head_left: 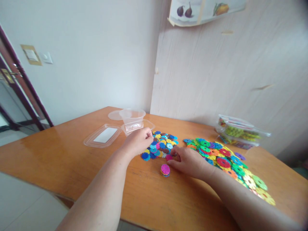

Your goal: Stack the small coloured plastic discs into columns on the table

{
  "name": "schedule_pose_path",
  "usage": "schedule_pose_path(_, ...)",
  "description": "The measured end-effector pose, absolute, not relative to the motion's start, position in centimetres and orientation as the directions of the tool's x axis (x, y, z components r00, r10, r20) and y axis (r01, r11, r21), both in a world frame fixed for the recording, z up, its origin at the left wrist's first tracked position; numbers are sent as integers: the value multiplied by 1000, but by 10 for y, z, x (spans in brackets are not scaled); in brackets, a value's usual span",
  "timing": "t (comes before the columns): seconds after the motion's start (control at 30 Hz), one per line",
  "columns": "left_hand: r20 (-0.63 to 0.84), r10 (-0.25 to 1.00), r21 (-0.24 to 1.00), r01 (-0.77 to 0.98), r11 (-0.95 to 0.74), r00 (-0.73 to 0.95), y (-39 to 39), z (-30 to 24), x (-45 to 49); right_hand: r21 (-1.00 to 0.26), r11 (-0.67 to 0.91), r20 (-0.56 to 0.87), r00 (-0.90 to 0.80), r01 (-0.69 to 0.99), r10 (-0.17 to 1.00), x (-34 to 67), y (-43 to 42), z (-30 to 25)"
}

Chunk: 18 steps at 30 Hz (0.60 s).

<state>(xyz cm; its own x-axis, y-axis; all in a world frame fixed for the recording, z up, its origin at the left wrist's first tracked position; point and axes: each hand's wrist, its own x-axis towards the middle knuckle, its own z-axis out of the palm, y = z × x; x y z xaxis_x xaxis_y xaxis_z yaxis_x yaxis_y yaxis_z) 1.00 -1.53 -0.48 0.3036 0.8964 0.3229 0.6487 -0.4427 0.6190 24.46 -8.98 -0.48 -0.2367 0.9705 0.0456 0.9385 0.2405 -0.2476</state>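
My left hand (139, 141) is closed beside the left edge of a pile of small notched plastic discs (161, 144); whatever its fingers hold is hidden. At the pile's near right side, my right hand (189, 160) has thumb and forefinger around a pink disc (169, 157). Just in front of that hand stands a short stack of small discs (165, 170), with a pink one on top. To the right, partly behind my right forearm, spreads a pile of larger notched discs (223, 162) in green, red, yellow, blue and orange.
Behind my left hand are a clear plastic tub (132, 115), a round lid (114, 115) and a rectangular clear lid (96, 141) with a white label. A clear box (240, 131) with yellow-green contents stands back right. A wall (115, 57) borders the wooden table (60, 154).
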Motion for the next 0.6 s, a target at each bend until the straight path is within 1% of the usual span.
schedule_pose_path(0.1,312,902,623,653,-431,298,-16,-4,10,-251,225,54,-219,941,974,240,-89,-6)
schedule_pose_path(0.47,287,910,626,661,-414,298,-18,-2,10,-330,220,46,-218,918,975,241,-84,-12)
schedule_pose_path(0.6,295,907,620,663,-420,300,-18,-1,10,-412,201,27,-209,889,978,242,-87,-6)
